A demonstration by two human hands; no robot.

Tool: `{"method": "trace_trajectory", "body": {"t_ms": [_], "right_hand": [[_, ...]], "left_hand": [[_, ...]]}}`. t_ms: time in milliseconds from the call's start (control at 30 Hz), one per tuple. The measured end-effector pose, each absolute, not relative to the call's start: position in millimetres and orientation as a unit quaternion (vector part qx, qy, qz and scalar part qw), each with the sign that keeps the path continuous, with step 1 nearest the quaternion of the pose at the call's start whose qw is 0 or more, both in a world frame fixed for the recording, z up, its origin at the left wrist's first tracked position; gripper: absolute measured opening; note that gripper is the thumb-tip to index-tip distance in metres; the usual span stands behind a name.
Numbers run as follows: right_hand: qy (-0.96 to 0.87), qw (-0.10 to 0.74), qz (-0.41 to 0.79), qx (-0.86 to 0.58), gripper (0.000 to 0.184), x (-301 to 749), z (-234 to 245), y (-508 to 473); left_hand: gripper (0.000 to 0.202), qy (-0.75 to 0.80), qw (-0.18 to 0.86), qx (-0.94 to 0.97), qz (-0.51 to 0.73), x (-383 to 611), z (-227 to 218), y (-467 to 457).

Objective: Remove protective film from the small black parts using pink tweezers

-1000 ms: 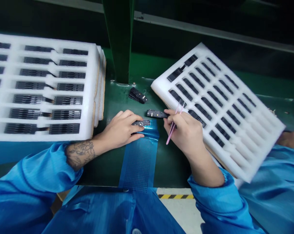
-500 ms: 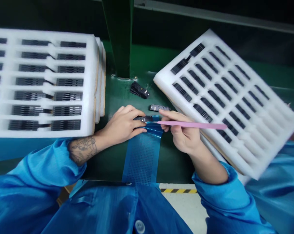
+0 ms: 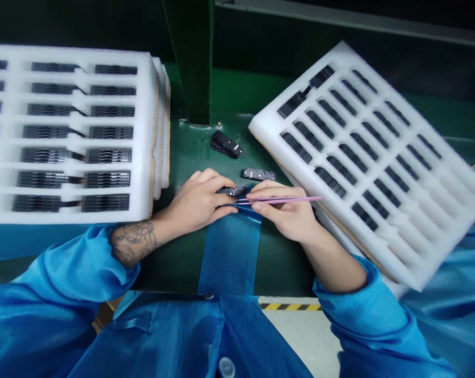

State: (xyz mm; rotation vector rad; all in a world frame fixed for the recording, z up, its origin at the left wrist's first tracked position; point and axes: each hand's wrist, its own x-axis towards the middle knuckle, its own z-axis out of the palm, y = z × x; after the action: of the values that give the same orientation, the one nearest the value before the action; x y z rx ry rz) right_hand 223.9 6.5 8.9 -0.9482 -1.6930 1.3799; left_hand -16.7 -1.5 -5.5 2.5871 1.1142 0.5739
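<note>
Between the fingers of my left hand [image 3: 202, 202] is a small black part [image 3: 233, 192] with tiny light spots on it. My right hand [image 3: 285, 210] pinches a pair of pink tweezers [image 3: 288, 200], whose tips point left to my left fingertips, close by the black part. Whether the tips hold anything is too small to tell. Under both hands lies a blue film strip [image 3: 229, 252] with rows of tiny dark pieces. Just beyond my right fingers rests a flat black part [image 3: 259, 174], and farther back lies a small fanned stack of black parts [image 3: 225, 144].
Stacked white foam trays [image 3: 145, 157] with black parts in their slots stand at the left. At the right, another foam tray [image 3: 409, 262] lies at an angle, several slots bare. A green post [image 3: 190, 68] rises behind the green bench [image 3: 285, 273]. Another person's blue sleeve [image 3: 454, 299] shows at right.
The right hand has closed in on the tweezers, and they have shifted left, tips now at the left fingertips. The left hand has hardly moved.
</note>
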Motion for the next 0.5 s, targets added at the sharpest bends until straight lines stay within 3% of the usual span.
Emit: {"method": "trace_trajectory", "body": {"t_ms": [500], "right_hand": [[-0.678, 0.387, 0.49, -0.388, 0.007, 214.2, 3.4, 4.4]], "left_hand": [[0.026, 0.391, 0.143, 0.887, 0.2, -16.1, -5.4, -0.9]]}}
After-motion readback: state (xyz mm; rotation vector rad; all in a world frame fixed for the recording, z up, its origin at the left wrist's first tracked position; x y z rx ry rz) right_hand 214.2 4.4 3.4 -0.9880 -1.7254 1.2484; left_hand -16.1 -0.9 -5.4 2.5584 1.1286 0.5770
